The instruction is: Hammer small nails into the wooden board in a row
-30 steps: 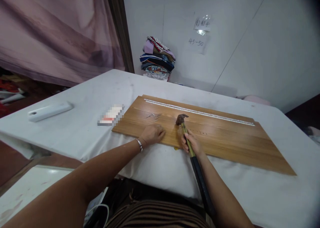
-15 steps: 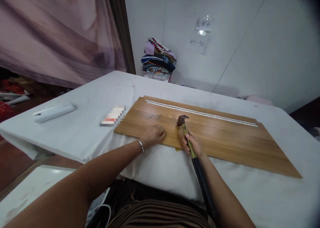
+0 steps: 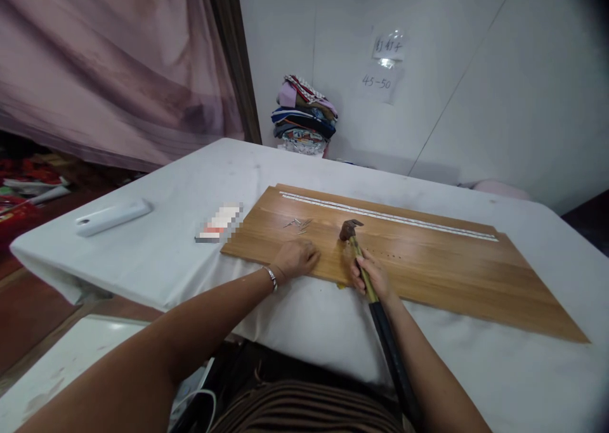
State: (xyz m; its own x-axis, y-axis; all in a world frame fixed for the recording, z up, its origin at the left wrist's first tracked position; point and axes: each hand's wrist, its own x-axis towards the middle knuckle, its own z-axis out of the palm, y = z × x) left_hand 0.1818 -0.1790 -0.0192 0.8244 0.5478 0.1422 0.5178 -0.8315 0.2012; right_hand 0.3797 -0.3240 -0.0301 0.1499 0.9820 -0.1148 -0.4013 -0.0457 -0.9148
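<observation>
A claw hammer (image 3: 372, 286) with a rusty head and a handle with a long black grip is held in my right hand (image 3: 373, 271), gripped partway up, its head over the wooden board (image 3: 442, 274). Fingers curled, my left hand (image 3: 297, 257) rests on the board's near edge; what lies under those fingers, if anything, is hidden. Several loose nails (image 3: 299, 224) lie on the board just beyond my left hand. To the right of the hammer head runs a short row of small dark nail heads or holes (image 3: 387, 255).
Two pale measuring strips (image 3: 390, 216) run along the board's far side. The white-covered table (image 3: 190, 167) carries a blurred-out small box or phone (image 3: 219, 222) and a white long-handled object (image 3: 114, 217) at left. Folded clothes (image 3: 304, 115) are stacked by the wall.
The whole view has shifted slightly, with the table and board appearing a little further right and lower. Both hands and the hammer keep nearly the same place over the board.
</observation>
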